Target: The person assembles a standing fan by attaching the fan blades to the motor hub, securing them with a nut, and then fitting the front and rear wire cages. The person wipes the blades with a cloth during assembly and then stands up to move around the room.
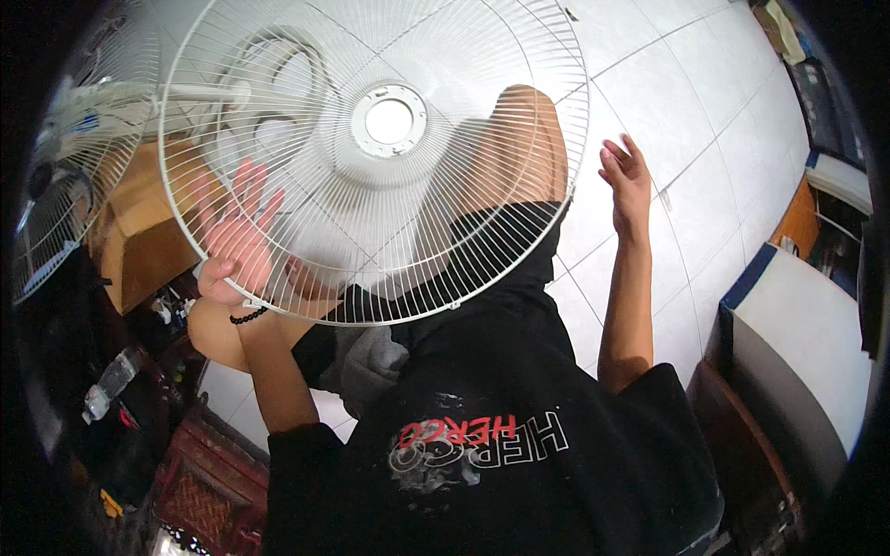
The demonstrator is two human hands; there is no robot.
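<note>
A large round white wire fan guard (389,159) with an open ring at its centre is held up over my lap and legs. My left hand (239,243) holds it at the lower left rim. The thumb lies by the rim, and the fingers stretch spread behind the wires. My right hand (628,181) is apart from the guard, to the right of its edge. Its fingers are loosely bent and apart, with nothing in them. Through the wires a white rounded object (278,111) shows on the floor; its kind is unclear. A grey cloth (371,360) lies by my lap.
At the far left stands another fan's wire cage (69,176), beside a brown box (153,232). Dark reddish wooden furniture (209,482) is at the lower left. White tiles (691,111) cover the floor. A white blue-edged piece (793,324) stands on the right.
</note>
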